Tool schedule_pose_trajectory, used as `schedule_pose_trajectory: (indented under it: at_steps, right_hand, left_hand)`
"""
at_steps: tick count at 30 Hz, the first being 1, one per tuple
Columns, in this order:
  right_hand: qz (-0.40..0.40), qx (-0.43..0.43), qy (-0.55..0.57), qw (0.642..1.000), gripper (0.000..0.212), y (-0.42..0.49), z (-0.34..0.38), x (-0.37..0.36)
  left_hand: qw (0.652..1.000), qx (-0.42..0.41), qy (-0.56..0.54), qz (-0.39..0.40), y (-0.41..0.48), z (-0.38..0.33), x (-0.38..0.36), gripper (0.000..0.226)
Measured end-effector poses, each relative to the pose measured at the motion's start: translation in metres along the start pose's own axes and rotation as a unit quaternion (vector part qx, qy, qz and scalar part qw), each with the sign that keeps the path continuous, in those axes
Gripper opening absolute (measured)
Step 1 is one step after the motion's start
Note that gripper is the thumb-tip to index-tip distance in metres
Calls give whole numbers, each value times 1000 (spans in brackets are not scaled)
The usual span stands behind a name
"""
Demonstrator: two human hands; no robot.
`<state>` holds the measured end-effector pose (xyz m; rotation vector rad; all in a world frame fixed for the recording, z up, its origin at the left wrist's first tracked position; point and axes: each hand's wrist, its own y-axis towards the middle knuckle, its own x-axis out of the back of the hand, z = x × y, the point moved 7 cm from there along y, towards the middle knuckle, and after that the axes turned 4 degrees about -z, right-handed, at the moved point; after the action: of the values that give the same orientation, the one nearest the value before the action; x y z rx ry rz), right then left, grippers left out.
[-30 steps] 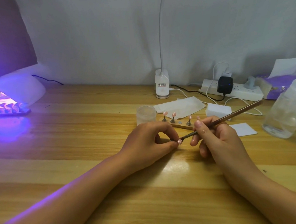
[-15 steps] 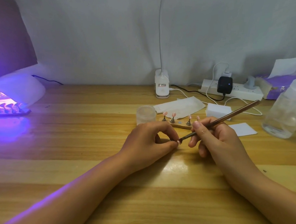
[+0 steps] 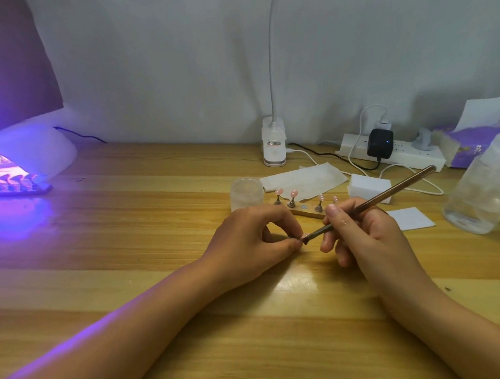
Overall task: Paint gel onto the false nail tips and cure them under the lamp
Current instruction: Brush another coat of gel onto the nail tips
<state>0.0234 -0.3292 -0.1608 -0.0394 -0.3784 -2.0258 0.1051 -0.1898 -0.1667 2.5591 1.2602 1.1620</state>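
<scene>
The left hand (image 3: 252, 239) pinches a tiny nail tip (image 3: 305, 235) and the right hand (image 3: 360, 235) holds the brush (image 3: 389, 194) on it, so a wobble could smear gel onto skin.

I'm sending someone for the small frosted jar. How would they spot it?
Find the white lamp base at the table's back edge. Just in front and slightly left stands the jar, beside the nail stand's left end. It is short, round and frosted, unlike the large clear bottle at far right.
</scene>
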Motion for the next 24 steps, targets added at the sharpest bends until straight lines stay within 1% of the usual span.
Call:
schedule_pose_trajectory:
  at_steps: [6, 9, 12, 16, 21, 24]
  right_hand:
    - [-34, 12, -4, 999, 17, 2, -1, 5]
    - [-44, 5, 16, 999, 18, 2, 0, 8]
    - [-21, 3, 30, 999, 21, 1, 2, 5]
    - [12, 10, 7, 1000, 22, 0, 3, -2]
    - [-18, 8, -5, 1000, 19, 1, 0, 2]
    - [-36, 5, 9, 999, 19, 2, 0, 6]
  left_hand:
    - [1000, -4, -4, -3, 1, -1, 0, 6]
    - [1000, -5, -2, -5, 0, -1, 0, 6]
    - [1000, -4, -4, -4, 0, -2, 0, 7]
    - [1000, 4, -8, 3, 0, -2, 1, 12]
    - [1000, 0, -12, -3, 0, -2, 0, 9]
    - [1000, -8, -8, -9, 0, -3, 1, 10]
